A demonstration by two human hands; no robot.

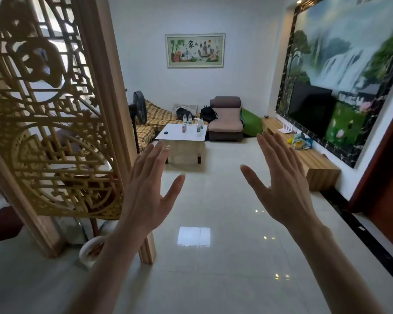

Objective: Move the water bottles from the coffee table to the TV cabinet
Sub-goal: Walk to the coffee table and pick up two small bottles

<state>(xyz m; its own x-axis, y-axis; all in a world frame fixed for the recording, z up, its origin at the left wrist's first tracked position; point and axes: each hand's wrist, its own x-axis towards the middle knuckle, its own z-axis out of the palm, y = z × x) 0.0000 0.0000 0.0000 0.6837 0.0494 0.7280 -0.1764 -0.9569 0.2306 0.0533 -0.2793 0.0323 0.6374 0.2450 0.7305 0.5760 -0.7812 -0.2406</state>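
Several clear water bottles (198, 129) stand on the white coffee table (175, 135) far across the room, one with a pink label (184, 127). The long wooden TV cabinet (313, 160) runs along the right wall under the television. My left hand (151, 186) and my right hand (281, 177) are raised in front of me with fingers spread, backs toward me. Both hold nothing and are far from the bottles.
A carved wooden screen (55, 132) stands close on the left. Beyond it are a fan (139, 108), a checked sofa (159, 118) with bags, and a brown armchair (226, 120). A router (286, 130) and coloured bundle (301, 141) lie on the cabinet. Glossy tiled floor (213, 223) stretches ahead.
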